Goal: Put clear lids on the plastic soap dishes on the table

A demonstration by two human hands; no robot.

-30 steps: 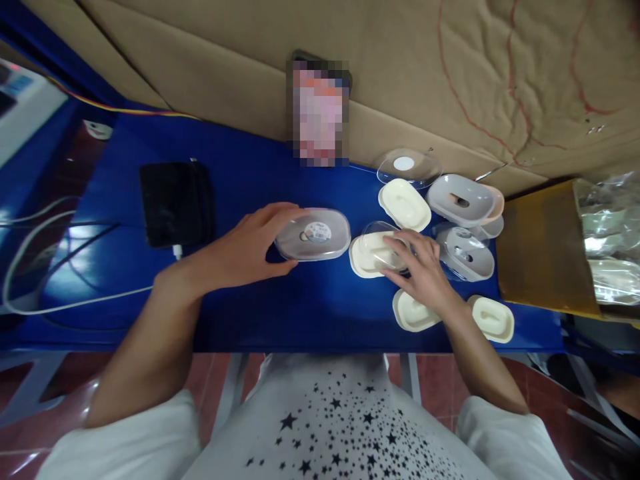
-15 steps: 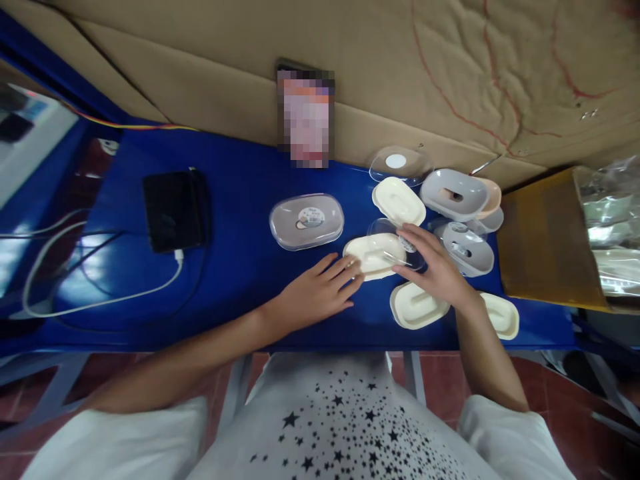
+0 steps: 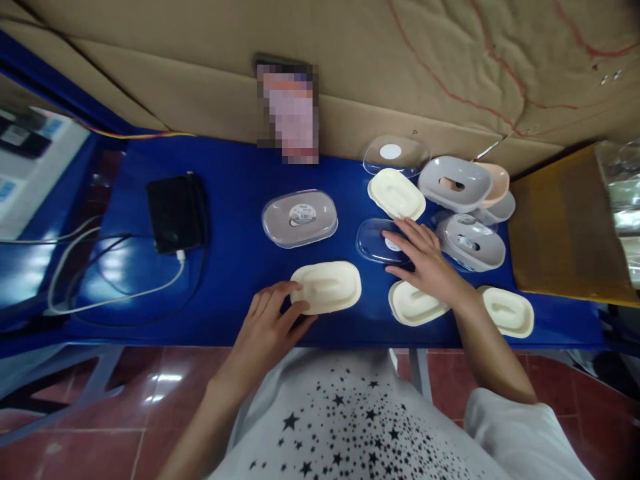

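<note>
My left hand (image 3: pixel 273 317) pinches the left end of a cream oval plastic tray (image 3: pixel 333 287) with a raised ridge along its middle, near the table's front edge. Across the right end of a clear oval lid (image 3: pixel 373 241) with a round white label lies my right hand (image 3: pixel 425 257), thumb at the lower edge and fingers over the top. Other cream trays are close to that hand: one (image 3: pixel 395 195) behind it, one (image 3: pixel 415 303) partly under its wrist, and one (image 3: pixel 507 312) right of the forearm.
A lidded grey box (image 3: pixel 300 219) with a label sits mid-table. Grey boxes (image 3: pixel 455 181), a peach one (image 3: pixel 497 183) and another clear lid (image 3: pixel 395 157) are at the back right, by a cardboard box (image 3: pixel 565 227). A cabled black device (image 3: pixel 175 215) lies left; a phone (image 3: pixel 290 113) leans behind.
My left hand has drawn the cream tray left and toward me, out from beside the clear lid. The lid, tilted over that tray before, now lies flat on the table under my right hand.
</note>
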